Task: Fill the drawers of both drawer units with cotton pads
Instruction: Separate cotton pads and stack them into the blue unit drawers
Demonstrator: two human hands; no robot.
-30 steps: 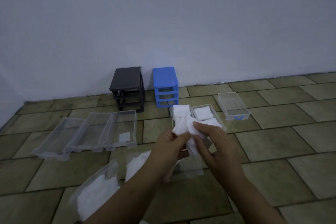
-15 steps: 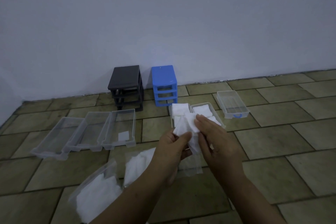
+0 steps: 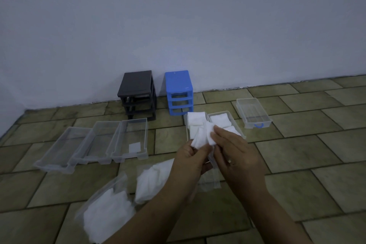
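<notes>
- Left hand (image 3: pixel 191 156) still pinches the cotton pads (image 3: pixel 201 137)
- Right hand (image 3: pixel 235 151) fingertips now pinch the top pad, sliding it further up off the stack than before

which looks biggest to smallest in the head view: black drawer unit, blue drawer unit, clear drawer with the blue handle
1. black drawer unit
2. blue drawer unit, close to it
3. clear drawer with the blue handle, though it lies nearer the camera, so unsure

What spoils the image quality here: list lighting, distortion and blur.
Head view: dim, flat, bluish light with faint shadows; the white cotton pads held by the left hand and right hand lose surface detail; wide-angle bending curves the floor tiles near the edges; the clear drawers look soft and low-contrast.
</notes>
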